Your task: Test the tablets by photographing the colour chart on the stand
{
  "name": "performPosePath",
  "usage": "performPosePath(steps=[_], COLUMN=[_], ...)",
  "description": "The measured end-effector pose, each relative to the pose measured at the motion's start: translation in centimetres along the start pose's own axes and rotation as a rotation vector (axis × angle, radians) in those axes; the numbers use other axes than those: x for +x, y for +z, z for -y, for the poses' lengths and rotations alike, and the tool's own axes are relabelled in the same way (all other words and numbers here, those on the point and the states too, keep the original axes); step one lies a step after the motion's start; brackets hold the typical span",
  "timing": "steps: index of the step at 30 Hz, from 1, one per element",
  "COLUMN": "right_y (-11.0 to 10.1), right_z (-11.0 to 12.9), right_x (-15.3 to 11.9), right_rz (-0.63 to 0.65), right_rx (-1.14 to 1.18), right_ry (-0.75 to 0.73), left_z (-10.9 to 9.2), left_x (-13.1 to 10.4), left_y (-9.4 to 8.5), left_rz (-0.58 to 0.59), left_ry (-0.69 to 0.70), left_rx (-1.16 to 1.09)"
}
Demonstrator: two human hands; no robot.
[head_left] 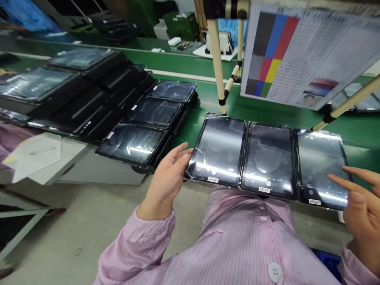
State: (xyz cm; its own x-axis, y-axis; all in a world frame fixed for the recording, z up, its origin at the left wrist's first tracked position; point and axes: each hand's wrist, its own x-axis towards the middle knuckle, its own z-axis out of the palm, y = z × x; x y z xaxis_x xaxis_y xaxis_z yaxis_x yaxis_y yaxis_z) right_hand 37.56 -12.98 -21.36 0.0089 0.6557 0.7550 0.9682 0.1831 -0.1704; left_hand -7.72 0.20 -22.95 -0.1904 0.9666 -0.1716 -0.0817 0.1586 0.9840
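Three dark-screened tablets lie side by side at the bench's near edge: a left tablet (219, 146), a middle tablet (269, 160) and a right tablet (320, 166). Each has a small white label along its lower border. My left hand (168, 178) is at the left tablet's left edge, thumb and fingers closed about that side, some fingertips hidden. Over the right tablet's right side, my right hand (363, 202) has two fingers stretched out and spread, holding nothing. One fingertip is at the screen; whether it touches I cannot tell.
Stacked tablets (133, 144) stand left on the green bench (190, 126), beside black trays (97, 95). A pale tube frame (218, 63) holds a printed colour chart (285, 59) above the tablets. Papers (35, 154) lie far left. Someone in blue (32, 16) is across the bench.
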Motion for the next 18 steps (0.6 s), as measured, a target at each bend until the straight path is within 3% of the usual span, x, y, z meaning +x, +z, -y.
performPosePath(steps=[2, 5, 7, 11, 14, 16, 18], right_y=[0.9, 2.8, 4.3, 6.8, 7.7, 8.0, 8.3], right_z=[1.6, 3.9, 5.4, 7.9, 9.5, 10.5, 11.4], right_x=[1.8, 4.5, 6.1, 7.9, 7.9, 7.5, 7.1], right_rz=[0.009, 0.078, 0.139, 0.342, 0.46, 0.386, 0.208], right_rx=[0.116, 0.233, 0.279, 0.37, 0.611, 0.841, 1.076], right_ry=[-0.097, -0.202, -0.228, -0.102, 0.034, 0.123, 0.247], left_z=[-1.3, -2.9, -3.8, -5.2, -5.8, -5.7, -5.2], left_x=[0.0, 0.1, 0.1, -0.9, -2.2, -2.9, -3.2], left_y=[0.9, 2.1, 2.6, 2.6, 2.9, 4.0, 5.6], left_rz=[0.016, 0.179, 0.234, 0.192, 0.216, 0.27, 0.335], left_ry=[-0.073, -0.19, -0.195, -0.132, -0.072, -0.028, 0.012], left_rx=[-0.116, -0.155, -0.152, -0.167, -0.221, -0.282, -0.33])
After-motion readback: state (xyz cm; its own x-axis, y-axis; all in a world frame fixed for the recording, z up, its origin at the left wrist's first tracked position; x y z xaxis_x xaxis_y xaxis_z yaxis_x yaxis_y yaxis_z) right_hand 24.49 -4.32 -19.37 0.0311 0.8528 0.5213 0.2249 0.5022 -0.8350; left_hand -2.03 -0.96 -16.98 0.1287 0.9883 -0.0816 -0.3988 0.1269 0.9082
